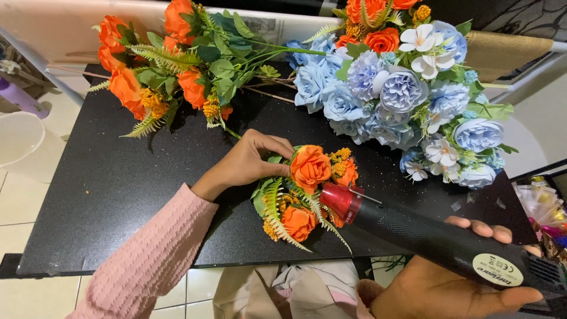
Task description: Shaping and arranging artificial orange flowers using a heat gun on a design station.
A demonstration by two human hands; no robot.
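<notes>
My left hand [245,160], in a pink knitted sleeve, pinches a small bunch of orange artificial flowers [304,192] with green fern leaves, lying on the black table [118,177]. My right hand [440,283] grips a black heat tool [437,236] with a red nozzle. The nozzle tip points into the small bunch, touching or nearly touching its right side.
A larger spray of orange flowers [171,65] lies at the back left of the table. A big blue and white bouquet [407,94] lies at the back right. A white bowl [18,139] stands on the floor at left; coloured wrappers [540,204] are at right.
</notes>
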